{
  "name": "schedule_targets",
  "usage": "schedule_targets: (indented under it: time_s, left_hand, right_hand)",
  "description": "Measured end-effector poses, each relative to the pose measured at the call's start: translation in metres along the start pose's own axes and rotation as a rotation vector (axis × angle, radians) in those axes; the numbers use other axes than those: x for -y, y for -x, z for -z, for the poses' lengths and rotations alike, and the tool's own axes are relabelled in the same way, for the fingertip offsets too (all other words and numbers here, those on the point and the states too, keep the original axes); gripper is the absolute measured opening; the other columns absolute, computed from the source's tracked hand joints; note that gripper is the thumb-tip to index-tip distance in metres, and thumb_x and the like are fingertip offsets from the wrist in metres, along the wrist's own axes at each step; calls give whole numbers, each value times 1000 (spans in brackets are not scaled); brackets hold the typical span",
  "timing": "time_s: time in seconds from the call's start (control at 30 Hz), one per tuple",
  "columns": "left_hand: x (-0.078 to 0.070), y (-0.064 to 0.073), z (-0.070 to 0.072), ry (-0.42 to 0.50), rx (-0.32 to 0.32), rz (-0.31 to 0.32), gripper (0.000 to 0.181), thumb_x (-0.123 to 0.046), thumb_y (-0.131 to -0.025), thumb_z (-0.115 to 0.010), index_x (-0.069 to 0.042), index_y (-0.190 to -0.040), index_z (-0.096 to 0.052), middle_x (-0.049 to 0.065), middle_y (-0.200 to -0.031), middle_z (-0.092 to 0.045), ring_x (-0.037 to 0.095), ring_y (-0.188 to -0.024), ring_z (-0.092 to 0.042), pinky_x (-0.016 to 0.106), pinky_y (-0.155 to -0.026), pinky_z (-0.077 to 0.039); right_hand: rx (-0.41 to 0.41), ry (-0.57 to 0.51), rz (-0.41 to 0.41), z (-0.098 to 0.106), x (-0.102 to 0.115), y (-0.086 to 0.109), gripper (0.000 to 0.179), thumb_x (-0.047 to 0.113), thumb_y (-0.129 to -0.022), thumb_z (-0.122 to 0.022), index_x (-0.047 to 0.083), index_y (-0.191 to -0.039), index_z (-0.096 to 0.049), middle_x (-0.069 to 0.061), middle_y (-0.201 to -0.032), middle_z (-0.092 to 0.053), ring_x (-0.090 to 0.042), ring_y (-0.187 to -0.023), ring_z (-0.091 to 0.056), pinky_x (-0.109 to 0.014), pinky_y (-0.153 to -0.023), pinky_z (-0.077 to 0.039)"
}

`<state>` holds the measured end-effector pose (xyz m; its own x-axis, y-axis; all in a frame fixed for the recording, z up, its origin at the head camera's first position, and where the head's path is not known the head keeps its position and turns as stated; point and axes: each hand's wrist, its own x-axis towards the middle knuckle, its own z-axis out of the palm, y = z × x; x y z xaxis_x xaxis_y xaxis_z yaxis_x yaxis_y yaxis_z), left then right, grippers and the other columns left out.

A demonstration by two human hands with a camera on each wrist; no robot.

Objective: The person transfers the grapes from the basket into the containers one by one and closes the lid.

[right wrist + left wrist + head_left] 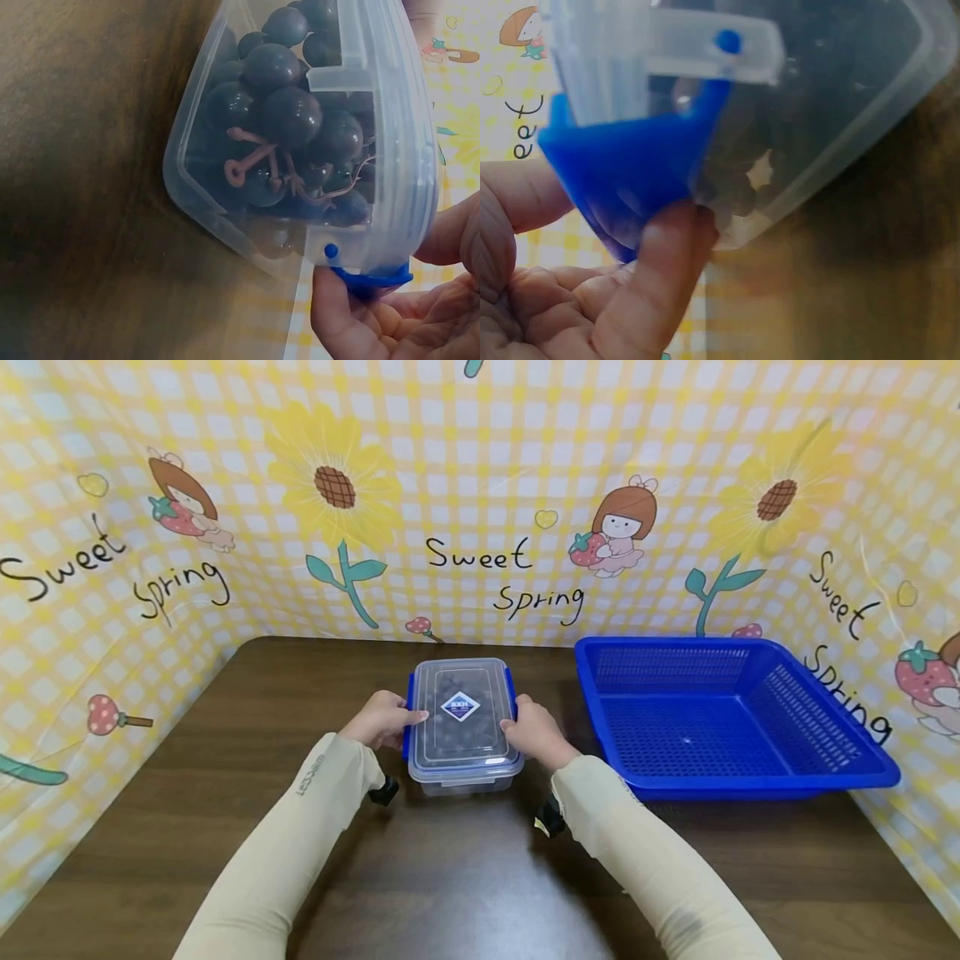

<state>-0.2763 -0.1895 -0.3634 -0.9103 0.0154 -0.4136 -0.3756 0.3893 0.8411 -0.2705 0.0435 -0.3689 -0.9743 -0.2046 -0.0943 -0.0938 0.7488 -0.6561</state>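
Note:
A clear plastic food container (461, 745) with a lid stands in front of me at the middle of the table. Dark round grapes (292, 116) with brownish stems show through its wall. My left hand (382, 718) grips the left side, thumb over the lid's edge and fingers around the blue latch (630, 176), which slants outward from the wall. On the opposite side my right hand (538, 732) holds the container, its thumb on the lid and fingers at the other blue latch (375, 280). Whether the base touches the table I cannot tell.
To the right of the container stands a blue plastic basket (738, 789) with perforated walls. The brown wooden table (442, 893) extends toward me. A yellow checked cloth (465, 468) with printed flowers hangs around the back and sides.

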Motion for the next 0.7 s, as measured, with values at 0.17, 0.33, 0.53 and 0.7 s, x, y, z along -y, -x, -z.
schedule_targets:
  time_s: [0.17,0.33,0.53,0.7]
  left_hand:
    - [-7,-1,-2,-55,12,-1,34,-7,-97,-55,17,-120,-50,19,-92,-67,23,-73,-69,43,-74,-55]
    - [-15,-3,-3,-175,16,-3,24,-7,-97,-54,14,-109,-53,20,-95,-62,30,-82,-69,43,-73,-55]
    - [-20,-3,-5,-302,-1,-9,17,-8,-96,-55,9,-96,-53,19,-89,-56,33,-82,-68,42,-71,-56]
    - [-20,-1,-4,-311,11,-18,18,-6,-96,-53,11,-100,-54,20,-89,-59,30,-76,-68,41,-68,-56]
  right_hand:
    - [8,-25,-11,0,-3,-2,48,15,-97,-55,-8,-136,-40,-24,-120,-59,-29,-92,-60,-38,-71,-53]
    - [11,-82,-72,2,-1,-2,47,14,-96,-55,-5,-136,-41,-24,-121,-58,-29,-92,-61,-37,-65,-55]
    - [18,-125,-103,4,0,-3,39,9,-94,-58,-7,-128,-48,-24,-109,-61,-27,-78,-64,-37,-53,-55]
    - [21,-107,-102,3,1,-4,44,11,-94,-60,-6,-132,-48,-24,-114,-61,-28,-79,-66,-39,-54,-55]
